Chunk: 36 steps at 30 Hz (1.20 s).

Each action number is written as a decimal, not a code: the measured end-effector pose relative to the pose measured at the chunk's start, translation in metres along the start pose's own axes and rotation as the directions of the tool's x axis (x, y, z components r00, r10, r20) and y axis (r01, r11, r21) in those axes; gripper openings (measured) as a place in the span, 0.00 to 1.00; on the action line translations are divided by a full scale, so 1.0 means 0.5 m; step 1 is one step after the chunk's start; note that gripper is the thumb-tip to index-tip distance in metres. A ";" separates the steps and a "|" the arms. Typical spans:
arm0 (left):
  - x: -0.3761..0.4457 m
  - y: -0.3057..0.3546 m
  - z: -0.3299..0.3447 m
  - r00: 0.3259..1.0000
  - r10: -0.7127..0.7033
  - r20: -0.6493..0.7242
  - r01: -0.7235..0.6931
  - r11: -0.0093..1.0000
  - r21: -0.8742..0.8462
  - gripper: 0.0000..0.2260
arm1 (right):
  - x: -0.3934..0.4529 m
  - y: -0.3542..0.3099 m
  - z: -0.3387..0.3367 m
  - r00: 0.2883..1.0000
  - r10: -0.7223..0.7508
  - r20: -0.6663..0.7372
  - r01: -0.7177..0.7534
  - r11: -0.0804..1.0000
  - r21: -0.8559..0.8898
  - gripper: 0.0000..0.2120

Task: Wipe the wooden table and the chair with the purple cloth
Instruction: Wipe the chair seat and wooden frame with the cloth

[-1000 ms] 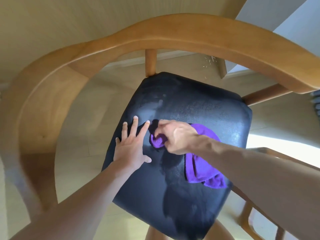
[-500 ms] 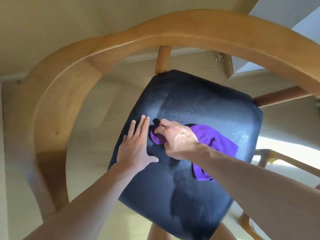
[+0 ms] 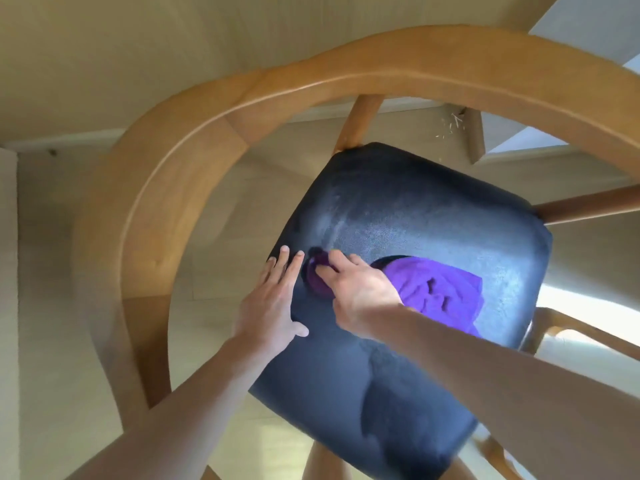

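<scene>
Two bare forearms and hands, seen from above

The left hand and right hand carry no gloves, rings or watch; both forearms, entering from the frame's lower edge, are bare with no sleeve showing. Nails look short and unpainted, though the view is slightly blurred.

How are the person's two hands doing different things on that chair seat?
The left hand lies flat and open, fingers spread, holding nothing; the right hand presses down on the purple cloth. The left sits near the seat's edge, the right nearer its middle. Both rest on the dark seat.
</scene>
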<state>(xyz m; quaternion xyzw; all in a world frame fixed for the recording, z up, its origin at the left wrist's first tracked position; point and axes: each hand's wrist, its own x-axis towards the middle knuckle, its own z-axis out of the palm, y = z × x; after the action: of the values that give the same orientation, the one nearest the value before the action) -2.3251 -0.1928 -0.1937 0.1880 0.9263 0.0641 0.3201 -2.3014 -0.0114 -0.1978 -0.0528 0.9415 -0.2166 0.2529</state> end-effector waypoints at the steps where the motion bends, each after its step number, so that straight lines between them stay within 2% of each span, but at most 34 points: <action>1: 0.001 -0.003 0.000 1.000 0.002 -0.005 -0.002 1.000 -0.025 0.63 | -0.015 0.001 0.007 0.997 -0.053 0.063 0.051 0.998 0.032 0.24; 3: 0.000 -0.003 0.002 1.000 0.000 -0.012 -0.001 0.998 -0.059 0.63 | -0.010 0.021 -0.030 0.998 -0.066 0.010 0.064 0.987 0.144 0.20; 5: 0.002 -0.008 0.006 1.000 0.001 -0.025 -0.002 0.998 -0.063 0.63 | 0.044 0.057 -0.087 0.971 0.088 -0.224 -0.020 0.957 0.290 0.22; 7: 0.001 -0.015 0.014 0.999 0.007 -0.033 -0.009 0.999 -0.051 0.63 | 0.115 0.102 -0.150 0.843 0.312 -0.438 -0.132 0.910 0.394 0.25; 8: 0.002 -0.019 0.017 0.999 0.009 -0.036 -0.011 0.999 -0.043 0.63 | 0.149 0.123 -0.174 0.784 0.425 -0.453 -0.235 0.878 0.418 0.26; 9: 0.002 -0.023 0.020 0.999 0.014 -0.041 -0.015 0.999 -0.035 0.63 | 0.175 0.136 -0.189 0.746 0.527 -0.408 -0.364 0.835 0.413 0.27; 10: 0.003 -0.025 0.022 0.999 0.018 -0.044 -0.020 0.999 -0.029 0.63 | 0.188 0.136 -0.192 0.736 0.584 -0.342 -0.483 0.808 0.338 0.27; 11: 0.005 -0.027 0.023 0.999 0.022 -0.045 -0.023 0.999 -0.028 0.64 | 0.189 0.125 -0.184 0.760 0.578 -0.298 -0.545 0.816 0.192 0.27; 12: 0.007 -0.027 0.024 0.999 0.021 -0.047 -0.022 0.999 -0.033 0.64 | 0.176 0.104 -0.164 0.815 0.506 -0.281 -0.519 0.854 0.032 0.29; 14: 0.010 -0.027 0.024 0.999 0.011 -0.053 -0.014 0.998 -0.056 0.64 | 0.119 0.047 -0.097 0.940 0.250 -0.230 -0.289 0.945 -0.155 0.32; 16: 0.009 -0.025 0.022 0.999 0.003 -0.050 -0.007 0.997 -0.081 0.64 | 0.039 -0.001 -0.031 0.998 0.026 -0.051 -0.035 0.983 -0.178 0.33; 18: 0.008 -0.023 0.020 0.998 -0.001 -0.055 -0.005 0.995 -0.104 0.64 | -0.022 -0.011 -0.003 0.980 -0.127 0.151 0.149 0.979 -0.142 0.26; 19: 0.007 -0.022 0.019 0.999 -0.003 -0.053 -0.003 0.993 -0.114 0.64 | -0.034 -0.005 -0.016 0.971 -0.175 0.165 0.193 0.976 -0.102 0.22; 20: 0.006 -0.021 0.017 0.999 -0.006 -0.050 0.000 0.993 -0.121 0.64 | -0.031 0.005 -0.036 0.982 -0.164 0.096 0.168 0.985 -0.030 0.20; 21: 0.007 -0.020 0.016 0.999 -0.007 -0.048 0.001 0.992 -0.125 0.64 | -0.012 0.018 -0.060 0.994 -0.098 -0.043 0.100 0.993 0.068 0.20; 22: 0.007 -0.020 0.014 0.999 -0.008 -0.048 0.001 0.992 -0.125 0.63 | 0.020 0.033 -0.088 0.974 0.025 -0.225 0.014 0.986 0.167 0.22; 23: 0.007 -0.020 0.013 0.999 -0.006 -0.046 0.001 0.993 -0.121 0.63 | 0.059 0.045 -0.120 0.906 0.172 -0.386 -0.074 0.964 0.254 0.25; 24: 0.007 -0.020 0.012 0.999 -0.006 -0.039 0.001 0.993 -0.116 0.63 | 0.101 0.056 -0.150 0.828 0.318 -0.462 -0.173 0.928 0.331 0.27; 25: 0.006 -0.019 0.011 0.999 -0.006 -0.034 0.002 0.994 -0.112 0.63 | 0.144 0.068 -0.174 0.770 0.444 -0.458 -0.275 0.879 0.389 0.29; 26: 0.005 -0.018 0.011 0.999 -0.003 -0.032 0.000 0.994 -0.108 0.63 | 0.181 0.075 -0.189 0.748 0.540 -0.387 -0.385 0.827 0.409 0.30; 28: 0.006 -0.018 0.012 1.000 0.002 -0.031 -0.005 0.995 -0.098 0.63 | 0.218 0.060 -0.184 0.764 0.604 -0.226 -0.547 0.793 0.270 0.32; 30: 0.008 -0.018 0.011 0.999 -0.001 -0.034 -0.003 0.994 -0.106 0.63 | 0.204 0.018 -0.139 0.854 0.476 -0.210 -0.480 0.876 0.035 0.33; 32: 0.007 -0.018 0.010 0.999 -0.009 -0.040 0.004 0.993 -0.119 0.64 | 0.158 -0.028 -0.079 0.966 0.189 -0.174 -0.215 0.966 -0.142 0.33; 33: 0.005 -0.017 0.009 0.999 -0.010 -0.043 0.005 0.993 -0.120 0.63 | 0.130 -0.040 -0.054 0.994 0.035 -0.103 -0.053 0.982 -0.183 0.33; 34: 0.003 -0.015 0.009 0.999 -0.010 -0.050 0.004 0.993 -0.118 0.63 | 0.106 -0.042 -0.041 0.996 -0.084 -0.030 0.079 0.985 -0.153 0.32; 35: 0.003 -0.014 0.009 0.998 -0.010 -0.058 0.003 0.993 -0.118 0.63 | 0.092 -0.033 -0.049 0.990 -0.143 0.006 0.143 0.988 -0.061 0.31; 36: 0.001 -0.013 0.009 0.998 -0.008 -0.061 0.001 0.992 -0.122 0.63 | 0.093 -0.017 -0.069 0.989 -0.147 -0.008 0.148 0.988 0.045 0.29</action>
<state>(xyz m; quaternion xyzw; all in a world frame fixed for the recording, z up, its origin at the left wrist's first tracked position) -2.3247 -0.1987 -0.1990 0.1640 0.9305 0.1258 0.3024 -2.3590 -0.0159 -0.1883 -0.1160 0.9304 -0.2561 0.2350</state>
